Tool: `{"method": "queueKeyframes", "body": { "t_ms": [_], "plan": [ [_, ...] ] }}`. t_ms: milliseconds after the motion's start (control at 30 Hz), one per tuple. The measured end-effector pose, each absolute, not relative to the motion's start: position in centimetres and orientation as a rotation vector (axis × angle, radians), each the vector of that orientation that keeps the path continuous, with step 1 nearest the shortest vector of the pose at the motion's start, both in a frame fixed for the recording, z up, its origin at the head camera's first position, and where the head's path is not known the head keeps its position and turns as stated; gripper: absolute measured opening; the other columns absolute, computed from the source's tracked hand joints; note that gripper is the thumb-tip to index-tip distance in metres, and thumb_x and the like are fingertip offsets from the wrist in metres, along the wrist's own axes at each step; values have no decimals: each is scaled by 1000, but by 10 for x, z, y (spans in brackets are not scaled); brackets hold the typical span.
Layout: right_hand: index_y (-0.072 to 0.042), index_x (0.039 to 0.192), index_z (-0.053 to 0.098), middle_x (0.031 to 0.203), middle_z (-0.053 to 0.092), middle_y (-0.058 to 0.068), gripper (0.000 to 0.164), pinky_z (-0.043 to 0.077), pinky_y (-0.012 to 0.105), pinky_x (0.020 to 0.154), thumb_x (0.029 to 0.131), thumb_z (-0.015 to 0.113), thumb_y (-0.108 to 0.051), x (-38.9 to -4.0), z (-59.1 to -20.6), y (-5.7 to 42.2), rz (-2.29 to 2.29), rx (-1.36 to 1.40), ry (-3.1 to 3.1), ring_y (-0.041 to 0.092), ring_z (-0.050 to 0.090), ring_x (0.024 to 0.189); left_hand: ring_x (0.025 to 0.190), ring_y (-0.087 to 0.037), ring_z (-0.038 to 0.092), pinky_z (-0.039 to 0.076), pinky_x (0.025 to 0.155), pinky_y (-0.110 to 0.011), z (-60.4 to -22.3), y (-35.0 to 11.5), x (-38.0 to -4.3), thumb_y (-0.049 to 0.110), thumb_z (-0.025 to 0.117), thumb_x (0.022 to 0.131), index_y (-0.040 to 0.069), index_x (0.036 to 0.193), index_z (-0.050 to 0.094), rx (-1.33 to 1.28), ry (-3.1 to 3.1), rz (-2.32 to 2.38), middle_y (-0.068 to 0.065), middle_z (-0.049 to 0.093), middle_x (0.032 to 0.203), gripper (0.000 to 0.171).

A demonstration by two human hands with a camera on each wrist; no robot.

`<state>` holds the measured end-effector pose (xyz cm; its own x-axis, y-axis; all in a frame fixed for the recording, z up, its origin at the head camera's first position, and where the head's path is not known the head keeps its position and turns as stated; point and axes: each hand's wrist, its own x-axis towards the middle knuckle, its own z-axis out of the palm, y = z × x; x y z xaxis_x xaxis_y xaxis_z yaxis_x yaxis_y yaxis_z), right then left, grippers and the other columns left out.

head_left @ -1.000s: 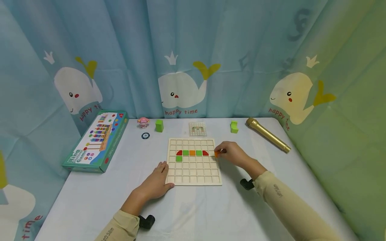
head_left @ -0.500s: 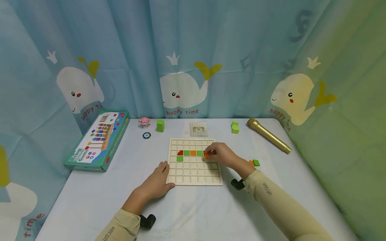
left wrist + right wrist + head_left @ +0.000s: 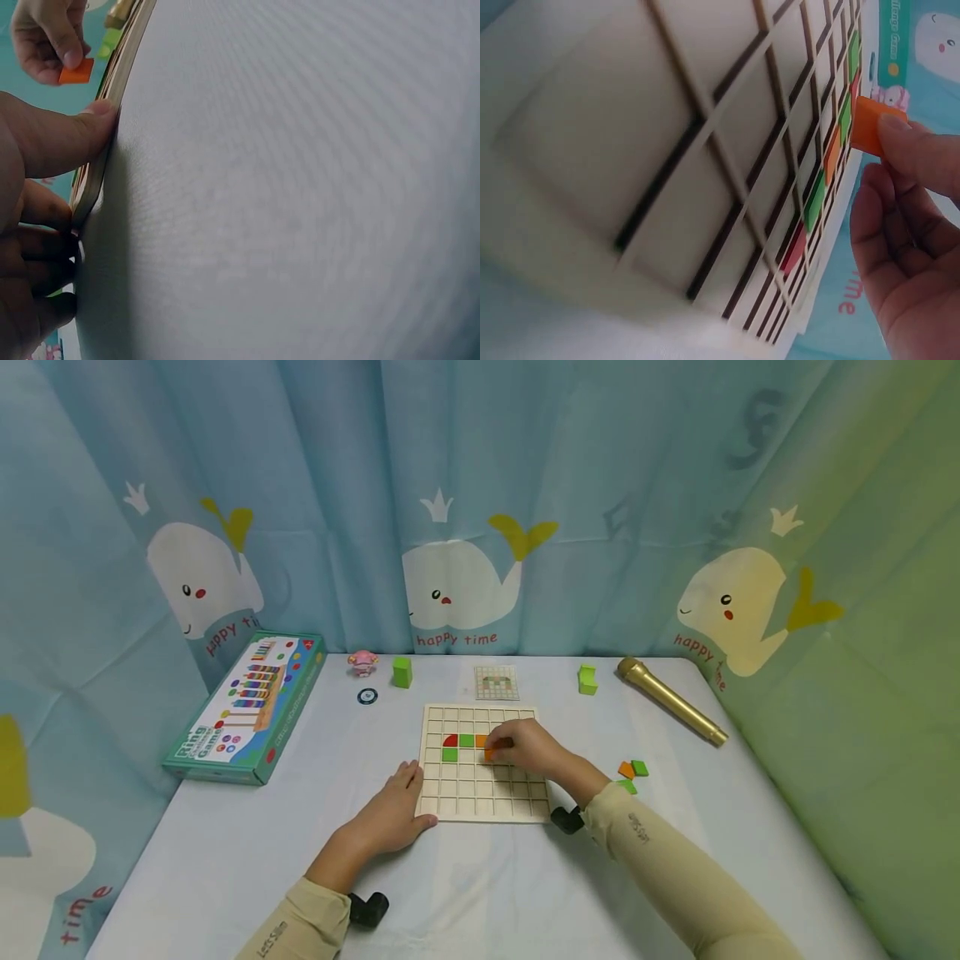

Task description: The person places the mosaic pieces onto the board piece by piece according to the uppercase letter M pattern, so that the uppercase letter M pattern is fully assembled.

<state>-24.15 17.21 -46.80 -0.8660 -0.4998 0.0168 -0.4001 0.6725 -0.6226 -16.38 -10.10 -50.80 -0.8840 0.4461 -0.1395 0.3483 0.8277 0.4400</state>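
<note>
Screened-off nook, set up like a child's play corner; home or studio, cannot tell. Fabric curtain (image 3: 465,460) hangs behind and along both sides, blue, turning green at right, printed with crowned cartoon whales (image 3: 453,585) and red "happy time" lettering (image 3: 457,639). Pale cloth-covered bench (image 3: 450,893) pushed up near the curtain. Toys on it: "Challenge Game" box (image 3: 247,710) at left, pink figurine (image 3: 363,663), green block (image 3: 402,672), wooden grid board (image 3: 480,789) with coloured tiles (image 3: 467,741), small pattern card (image 3: 497,683), gold microphone (image 3: 672,702) at right.
</note>
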Motion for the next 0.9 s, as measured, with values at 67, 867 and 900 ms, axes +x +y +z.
{"method": "queueKeyframes", "body": {
  "t_ms": [67, 867, 900],
  "plan": [
    [-9, 100, 78, 102, 74, -1, 13, 55, 33, 84, 88, 78, -6, -242, -468, 167, -969, -743, 2723, 17, 66, 98, 150, -40, 18, 26, 118, -51, -508, -101, -164, 39, 69, 96, -12, 152, 29, 612, 2772, 597, -27, 23, 161, 86],
    [-10, 98, 78, 95, 73, -3, 9, 55, 30, 82, 90, 76, -6, -244, -477, 128, -897, -793, 2706, 13, 65, 91, 150, -40, 19, 27, 117, -52, -509, -103, -167, 41, 68, 96, -12, 152, 30, 625, 2770, 605, -26, 23, 161, 86],
    [-9, 98, 78, 94, 73, -3, 8, 55, 30, 83, 90, 76, -6, -243, -478, 127, -892, -792, 2708, 13, 65, 91, 150, -40, 19, 27, 117, -52, -509, -103, -167, 41, 68, 96, -12, 152, 30, 623, 2770, 602, -26, 23, 161, 86]
  ]
}}
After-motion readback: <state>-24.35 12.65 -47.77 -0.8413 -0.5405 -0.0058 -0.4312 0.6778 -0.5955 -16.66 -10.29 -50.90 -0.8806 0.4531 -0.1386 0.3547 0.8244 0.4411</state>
